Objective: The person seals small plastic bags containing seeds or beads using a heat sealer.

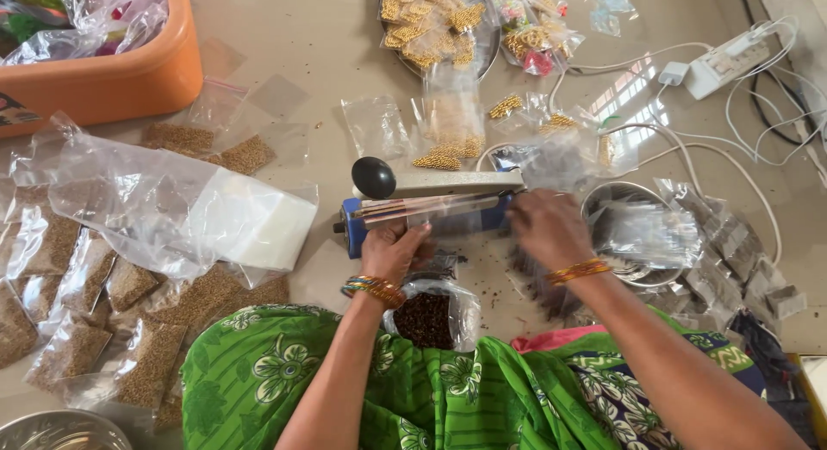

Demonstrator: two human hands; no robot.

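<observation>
In the middle of the frame my left hand rests at the front edge of the blue heat sealer, fingers curled against its body just below the sealing bar; whether they pinch the plastic there I cannot tell. My right hand sits at the sealer's right end, fingers bent down over a small clear pouch that lies across the bar, though the motion blur hides how firmly I grip it. The sealer's arm with its black knob stands slightly raised over the bar.

Just below my left wrist, against my green patterned lap, an open bag of dark brown seeds stands upright. Right of my right hand a steel bowl holds clear empty pouches, and more small packets lie spread toward the right edge.

At the left, filled packets of tan grain lie in a heap beside a stack of clear plastic bags. An orange tub occupies the upper left corner. At the top centre, a steel plate carries packets of golden beads, and a white power strip with tangled cords lies at the upper right.
</observation>
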